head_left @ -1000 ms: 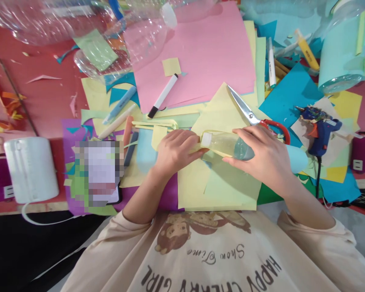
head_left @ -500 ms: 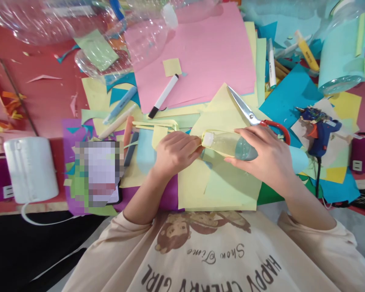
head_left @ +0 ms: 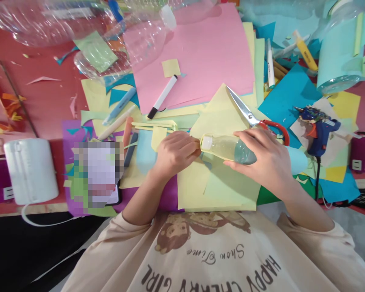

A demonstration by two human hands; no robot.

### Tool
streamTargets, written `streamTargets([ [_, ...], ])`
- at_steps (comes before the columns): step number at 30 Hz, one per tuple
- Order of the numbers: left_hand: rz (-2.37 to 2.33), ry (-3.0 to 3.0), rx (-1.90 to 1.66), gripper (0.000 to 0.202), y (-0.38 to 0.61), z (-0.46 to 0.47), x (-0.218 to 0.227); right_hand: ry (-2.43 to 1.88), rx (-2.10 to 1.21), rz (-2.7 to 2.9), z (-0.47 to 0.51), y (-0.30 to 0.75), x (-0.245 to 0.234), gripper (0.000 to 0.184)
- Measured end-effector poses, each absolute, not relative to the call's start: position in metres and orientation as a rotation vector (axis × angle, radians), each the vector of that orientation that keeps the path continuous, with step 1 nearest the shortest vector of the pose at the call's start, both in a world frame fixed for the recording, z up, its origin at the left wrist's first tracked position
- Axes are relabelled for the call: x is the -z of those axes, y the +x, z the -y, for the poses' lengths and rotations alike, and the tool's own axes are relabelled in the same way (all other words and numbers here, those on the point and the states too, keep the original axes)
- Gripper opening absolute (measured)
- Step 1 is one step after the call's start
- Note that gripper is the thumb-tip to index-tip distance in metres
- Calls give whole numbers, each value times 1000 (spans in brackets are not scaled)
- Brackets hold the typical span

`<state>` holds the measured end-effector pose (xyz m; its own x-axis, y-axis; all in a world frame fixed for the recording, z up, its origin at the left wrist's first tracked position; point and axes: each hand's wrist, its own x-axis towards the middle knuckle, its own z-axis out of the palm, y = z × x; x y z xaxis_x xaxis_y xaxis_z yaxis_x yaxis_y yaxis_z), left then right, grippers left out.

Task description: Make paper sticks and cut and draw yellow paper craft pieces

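My right hand [head_left: 261, 156] is wrapped round a small clear plastic bottle [head_left: 225, 148], which lies on its side with its white cap [head_left: 207, 143] pointing left. A light blue cover [head_left: 297, 160] shows at its base end, beyond my palm. A narrow yellow paper strip [head_left: 202, 140] curves round the cap end and runs along the bottle. My left hand [head_left: 178, 152] is closed, its fingertips pinched at the strip's left edge; the fingers partly hide the contact. Just above my right hand lie scissors [head_left: 252, 119] with red handles, their blades slightly apart.
Yellow paper [head_left: 219, 190] lies beneath the bottle, pink sheets [head_left: 197, 52] beyond it. A glue gun [head_left: 318, 134] rests at right. A phone [head_left: 101, 174] and white case [head_left: 30, 170] sit at left. A black-and-white marker [head_left: 162, 97] and large clear bottles [head_left: 140, 40] are farther back.
The bottle's cap end has shifted slightly, and the yellow strip sits at a different angle round the cap. Both hands keep nearly the same places and grips.
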<state>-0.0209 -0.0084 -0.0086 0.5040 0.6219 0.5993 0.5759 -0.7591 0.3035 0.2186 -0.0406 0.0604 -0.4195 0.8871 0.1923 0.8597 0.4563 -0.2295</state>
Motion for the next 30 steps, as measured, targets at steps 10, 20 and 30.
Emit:
streamTargets([
  [10,-1022,1715,-1145,21,-21,11,-3,-1416,-97,2463,48,222,-62,41],
  [20,-948,1459,-1044,19,-14,13,5,-1339,-58,2487,53,225,-59,42],
  [30,-891,1414,-1058,18,-13,13,7,-1347,-56,2499,55,226,-59,41],
])
